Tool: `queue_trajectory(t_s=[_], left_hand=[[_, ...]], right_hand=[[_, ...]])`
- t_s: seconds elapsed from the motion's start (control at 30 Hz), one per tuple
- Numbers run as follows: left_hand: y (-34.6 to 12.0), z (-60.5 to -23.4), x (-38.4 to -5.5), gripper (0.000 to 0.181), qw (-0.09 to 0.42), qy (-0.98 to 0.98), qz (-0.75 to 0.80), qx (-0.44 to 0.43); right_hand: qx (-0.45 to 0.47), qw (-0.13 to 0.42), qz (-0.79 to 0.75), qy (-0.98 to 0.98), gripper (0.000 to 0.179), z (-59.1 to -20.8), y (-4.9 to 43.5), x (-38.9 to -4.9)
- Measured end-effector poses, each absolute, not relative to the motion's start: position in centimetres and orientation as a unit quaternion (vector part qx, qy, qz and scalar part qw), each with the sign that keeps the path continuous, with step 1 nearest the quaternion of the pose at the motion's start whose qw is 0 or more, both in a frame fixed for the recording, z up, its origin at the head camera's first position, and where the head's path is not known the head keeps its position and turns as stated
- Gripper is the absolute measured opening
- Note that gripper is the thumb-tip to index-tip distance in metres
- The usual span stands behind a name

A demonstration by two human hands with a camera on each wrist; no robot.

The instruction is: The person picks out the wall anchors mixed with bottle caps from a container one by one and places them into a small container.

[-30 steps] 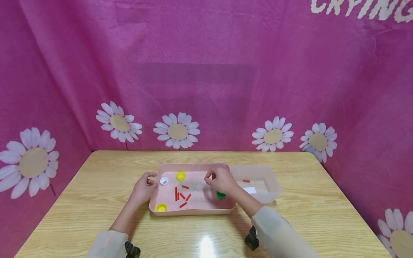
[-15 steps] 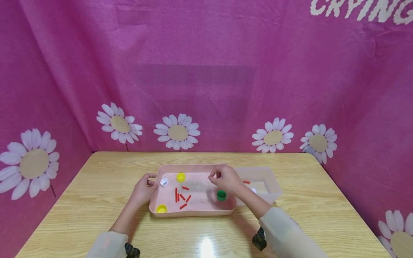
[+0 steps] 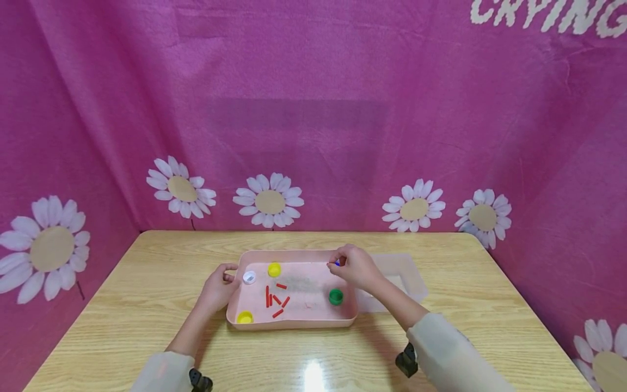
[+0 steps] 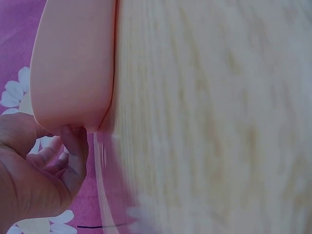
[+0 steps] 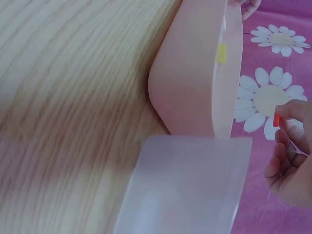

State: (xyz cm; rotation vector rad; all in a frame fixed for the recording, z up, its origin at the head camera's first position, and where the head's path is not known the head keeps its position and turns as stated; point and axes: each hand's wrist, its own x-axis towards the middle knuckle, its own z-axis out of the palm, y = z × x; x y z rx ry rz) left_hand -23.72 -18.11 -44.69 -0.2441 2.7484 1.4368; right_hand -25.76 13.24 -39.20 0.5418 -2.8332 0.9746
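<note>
With thumb and forefinger, my right hand (image 3: 356, 268) pinches a small red stick (image 5: 276, 118), plainest in the right wrist view. It is above the right end of a shallow pink tray (image 3: 294, 323). My left hand (image 3: 219, 287) grips the tray's left end, thumb and fingers against the wall (image 4: 73, 73) in the left wrist view. Several red sticks (image 3: 277, 299) lie loose inside the tray, left of its middle. A green cap (image 3: 336, 296) sits near the right end, below my right hand. A bit of something blue (image 3: 337, 263) shows behind the fingers, mostly hidden.
Two yellow caps, one at the back (image 3: 274, 269) and one at the front left corner (image 3: 245, 317), and a white cap (image 3: 249, 277) are in the tray. A translucent bin (image 3: 416, 277) adjoins its right end, partly behind my forearm. Pink cloth (image 3: 313, 163) hangs behind the table.
My right hand has moved rightward over the tray, with the pinched stick, toward the bin. The green cap has come into full view. My left hand has stayed in place.
</note>
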Motion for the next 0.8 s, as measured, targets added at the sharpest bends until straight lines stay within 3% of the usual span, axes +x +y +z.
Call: queue_trajectory(t_s=[0.8], left_hand=[[-18.0, -44.5, -23.7, 0.04, 0.018, 0.887, 0.455, -0.073]], right_hand=[[0.168, 0.063, 0.309, -0.934, 0.007, -39.3, 16.8, -25.7]])
